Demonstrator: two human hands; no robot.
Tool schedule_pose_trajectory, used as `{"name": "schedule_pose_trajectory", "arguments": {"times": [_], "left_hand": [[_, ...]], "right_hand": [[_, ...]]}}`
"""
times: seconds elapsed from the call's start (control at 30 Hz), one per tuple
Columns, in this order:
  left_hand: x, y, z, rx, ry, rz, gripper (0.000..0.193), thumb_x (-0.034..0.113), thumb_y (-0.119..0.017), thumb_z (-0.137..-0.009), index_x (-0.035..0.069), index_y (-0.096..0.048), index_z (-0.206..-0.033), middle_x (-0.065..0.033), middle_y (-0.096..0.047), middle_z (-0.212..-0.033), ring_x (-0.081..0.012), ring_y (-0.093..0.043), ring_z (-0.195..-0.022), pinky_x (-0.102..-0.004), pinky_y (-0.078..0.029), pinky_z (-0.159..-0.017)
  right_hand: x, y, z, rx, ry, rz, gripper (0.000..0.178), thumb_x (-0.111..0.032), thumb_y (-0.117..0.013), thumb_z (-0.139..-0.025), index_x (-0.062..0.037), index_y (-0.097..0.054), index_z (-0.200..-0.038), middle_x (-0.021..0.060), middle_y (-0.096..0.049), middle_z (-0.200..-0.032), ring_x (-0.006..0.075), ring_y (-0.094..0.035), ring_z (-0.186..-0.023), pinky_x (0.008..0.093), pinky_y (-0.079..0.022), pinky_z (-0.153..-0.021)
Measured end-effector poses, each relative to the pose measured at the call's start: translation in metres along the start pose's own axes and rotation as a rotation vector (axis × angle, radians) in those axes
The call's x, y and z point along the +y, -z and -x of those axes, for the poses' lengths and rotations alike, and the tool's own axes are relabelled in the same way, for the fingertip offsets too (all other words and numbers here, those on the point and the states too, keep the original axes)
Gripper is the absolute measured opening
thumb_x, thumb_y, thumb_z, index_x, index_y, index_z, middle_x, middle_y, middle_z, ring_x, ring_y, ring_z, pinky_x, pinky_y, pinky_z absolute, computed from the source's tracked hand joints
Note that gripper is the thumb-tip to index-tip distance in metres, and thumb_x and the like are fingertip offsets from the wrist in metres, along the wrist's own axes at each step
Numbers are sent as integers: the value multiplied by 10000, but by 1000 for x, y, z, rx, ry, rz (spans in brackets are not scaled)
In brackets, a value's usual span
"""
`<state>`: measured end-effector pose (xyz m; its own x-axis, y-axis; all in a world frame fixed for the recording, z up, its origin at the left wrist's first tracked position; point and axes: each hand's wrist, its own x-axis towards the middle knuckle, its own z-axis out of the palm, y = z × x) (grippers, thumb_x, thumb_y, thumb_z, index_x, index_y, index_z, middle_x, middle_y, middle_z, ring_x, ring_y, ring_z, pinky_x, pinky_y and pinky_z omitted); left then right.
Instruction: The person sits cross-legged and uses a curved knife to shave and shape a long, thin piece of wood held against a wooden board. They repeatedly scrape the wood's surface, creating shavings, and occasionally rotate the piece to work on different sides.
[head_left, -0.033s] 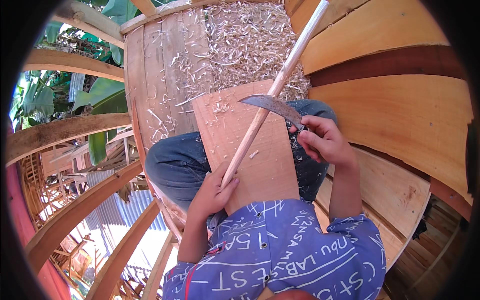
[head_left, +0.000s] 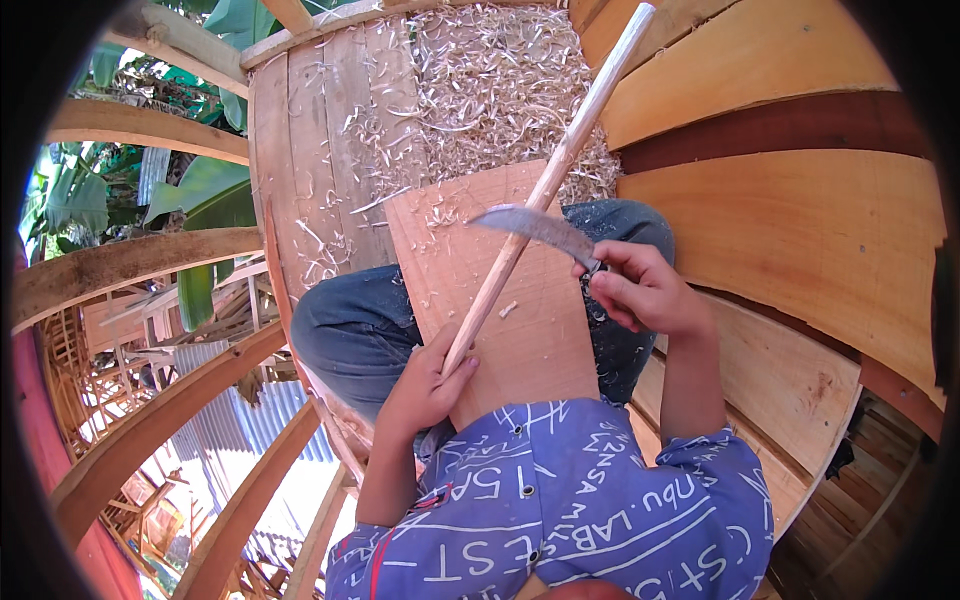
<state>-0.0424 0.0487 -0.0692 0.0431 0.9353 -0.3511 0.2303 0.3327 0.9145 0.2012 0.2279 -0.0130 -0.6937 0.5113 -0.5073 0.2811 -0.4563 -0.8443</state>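
Observation:
My left hand is closed round the near end of a long pale wooden stick, which slants up and away to the right. In my right hand is the short dark handle of a curved knife. Its blade lies across the middle of the stick, the tip reaching past it to the left and slightly blurred. Whether the edge bites into the wood I cannot tell. Under both, a flat wooden board rests on my lap, with a few shavings on it.
Beyond my knees, curly wood shavings cover much of the plank floor. A plank wall rises close on my right. On the left stand spaced wooden rails, with banana leaves and corrugated metal sheets outside.
The knife has slid down along the stick toward me, and my right hand has shifted slightly nearer and to the left. My left hand and the stick stay nearly still.

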Motion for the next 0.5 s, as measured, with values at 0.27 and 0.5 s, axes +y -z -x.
{"name": "schedule_pose_trajectory", "arguments": {"times": [0.27, 0.5], "left_hand": [[2, 0, 0, -35, 3, 8, 237, 113, -601, -853, 4, -537, -1054, -168, -594, -766, -302, -609, -678, -357, -456, -632], [1, 0, 0, -30, 26, 8, 230, 110, -598, -857, 3, -536, -1051, -164, -605, -786, -267, -619, -706, -345, -449, -640]], "right_hand": [[3, 3, 3, 46, 23, 8, 149, -130, -503, -959, -9, -575, -1008, -37, -476, -604, 16, -419, -439, 178, -317, -387], [-1, -1, 3, -12, 14, -48, 166, -144, -479, -975, -9, -557, -1031, -12, -495, -637, 28, -407, -418, 179, -312, -370]]}}
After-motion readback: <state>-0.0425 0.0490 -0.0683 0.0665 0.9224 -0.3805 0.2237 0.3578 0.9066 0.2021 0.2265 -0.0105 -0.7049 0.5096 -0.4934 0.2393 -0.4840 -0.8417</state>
